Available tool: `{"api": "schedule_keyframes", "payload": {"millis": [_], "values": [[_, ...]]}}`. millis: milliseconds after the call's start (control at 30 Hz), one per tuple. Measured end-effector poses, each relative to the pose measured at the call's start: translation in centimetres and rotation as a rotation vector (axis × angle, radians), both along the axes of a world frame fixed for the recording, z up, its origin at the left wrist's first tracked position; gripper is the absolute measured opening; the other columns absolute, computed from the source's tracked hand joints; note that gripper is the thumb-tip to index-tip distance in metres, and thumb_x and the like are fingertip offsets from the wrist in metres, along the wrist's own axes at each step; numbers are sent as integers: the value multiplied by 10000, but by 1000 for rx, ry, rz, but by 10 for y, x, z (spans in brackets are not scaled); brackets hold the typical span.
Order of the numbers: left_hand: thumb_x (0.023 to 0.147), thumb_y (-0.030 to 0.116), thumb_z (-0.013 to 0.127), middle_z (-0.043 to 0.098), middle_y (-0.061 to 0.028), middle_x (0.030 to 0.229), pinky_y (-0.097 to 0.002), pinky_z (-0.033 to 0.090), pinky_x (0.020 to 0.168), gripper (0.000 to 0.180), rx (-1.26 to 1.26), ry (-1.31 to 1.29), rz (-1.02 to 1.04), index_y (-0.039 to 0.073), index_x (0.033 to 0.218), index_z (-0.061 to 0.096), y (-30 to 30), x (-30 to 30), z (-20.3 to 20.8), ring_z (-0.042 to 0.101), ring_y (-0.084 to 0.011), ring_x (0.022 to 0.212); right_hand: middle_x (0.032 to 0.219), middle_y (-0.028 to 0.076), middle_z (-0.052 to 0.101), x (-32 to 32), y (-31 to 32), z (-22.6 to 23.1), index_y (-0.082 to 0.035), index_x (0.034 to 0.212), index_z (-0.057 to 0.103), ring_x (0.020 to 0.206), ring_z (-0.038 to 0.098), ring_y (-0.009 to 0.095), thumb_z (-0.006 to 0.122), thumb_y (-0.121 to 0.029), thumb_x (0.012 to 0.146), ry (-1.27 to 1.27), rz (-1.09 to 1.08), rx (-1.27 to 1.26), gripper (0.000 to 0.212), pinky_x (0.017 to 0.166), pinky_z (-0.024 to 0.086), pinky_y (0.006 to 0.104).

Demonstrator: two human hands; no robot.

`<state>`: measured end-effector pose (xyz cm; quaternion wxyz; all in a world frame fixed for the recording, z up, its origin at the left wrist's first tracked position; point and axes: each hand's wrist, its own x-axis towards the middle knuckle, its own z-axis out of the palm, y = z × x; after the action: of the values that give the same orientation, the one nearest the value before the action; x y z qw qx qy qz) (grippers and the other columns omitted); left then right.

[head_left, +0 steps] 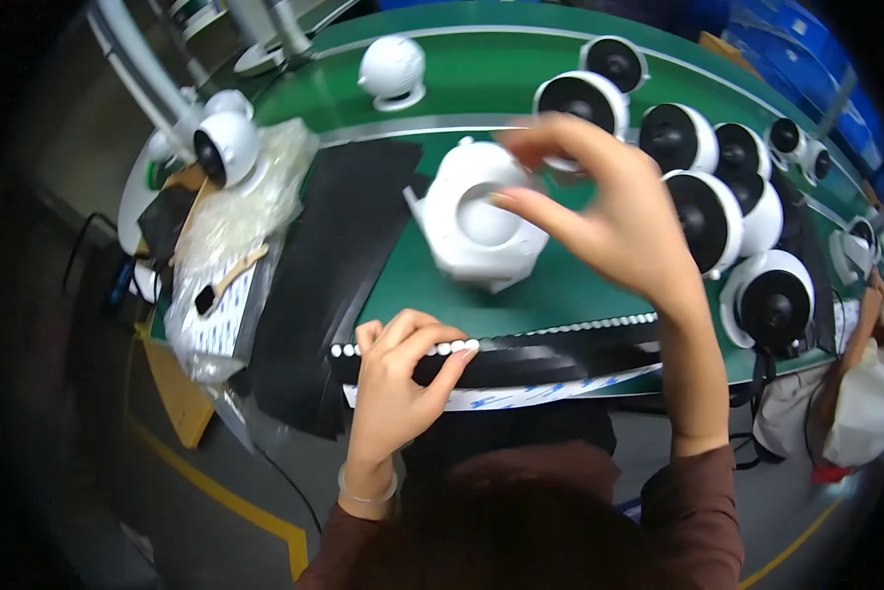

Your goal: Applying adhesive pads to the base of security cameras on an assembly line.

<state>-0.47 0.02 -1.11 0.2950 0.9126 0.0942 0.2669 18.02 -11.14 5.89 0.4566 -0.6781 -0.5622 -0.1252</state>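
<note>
A white rounded device housing (442, 231) with a round recess in its face lies on the green bench ahead of me, slightly blurred. My right hand (609, 211) hovers at its right side, thumb and fingers apart and smeared by motion, with nothing visible between them. Along the near edge of the bench runs a black strip (560, 356) topped by a row of small white round pads (599, 324). Thumb and forefinger of my left hand (402, 374) are closed at the pads near the strip's left part. White backing paper with blue print (520, 395) shows below the strip.
Several white round devices with black fronts (670, 138) crowd the right side. Another white device (393, 71) stands at the back. Black sheets (314, 256) and a clear plastic bag (230, 236) lie left, with a wristwatch (227, 283). A co-worker's arm (860, 324) shows far right.
</note>
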Motion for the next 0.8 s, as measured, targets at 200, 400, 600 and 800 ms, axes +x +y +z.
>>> {"api": "schedule_keyframes", "payload": {"millis": [200, 400, 600, 800], "values": [[710, 116, 682, 567, 25, 671, -304, 258, 683, 72, -49, -92, -7, 106, 685, 615, -4, -4, 7, 465, -144, 620, 809, 126, 621, -62, -42, -45, -45, 936, 569, 755, 602, 302, 647, -177, 761, 191, 95, -419, 232, 657, 468, 356], [721, 129, 662, 502, 20, 663, -318, 236, 670, 67, 6, -62, -125, 112, 736, 598, -7, -3, 8, 436, -147, 606, 727, 103, 615, -66, -45, -46, -34, 789, 587, 657, 600, 268, 655, -97, 733, 339, 73, -419, 109, 583, 458, 332], [659, 41, 641, 476, 31, 642, -325, 204, 643, 92, 27, -160, -101, 101, 687, 577, -10, 7, 12, 387, -143, 576, 733, 52, 561, -64, -36, -47, -60, 809, 630, 637, 554, 226, 702, -25, 622, 10, 56, -102, 203, 577, 462, 295], [623, 27, 629, 500, 11, 616, -310, 222, 652, 75, 11, -140, -69, 83, 661, 595, -8, 13, 10, 404, -146, 565, 736, 49, 582, -61, -34, -47, -50, 779, 632, 631, 567, 216, 711, -31, 593, -53, 9, -136, 203, 606, 490, 311]]}}
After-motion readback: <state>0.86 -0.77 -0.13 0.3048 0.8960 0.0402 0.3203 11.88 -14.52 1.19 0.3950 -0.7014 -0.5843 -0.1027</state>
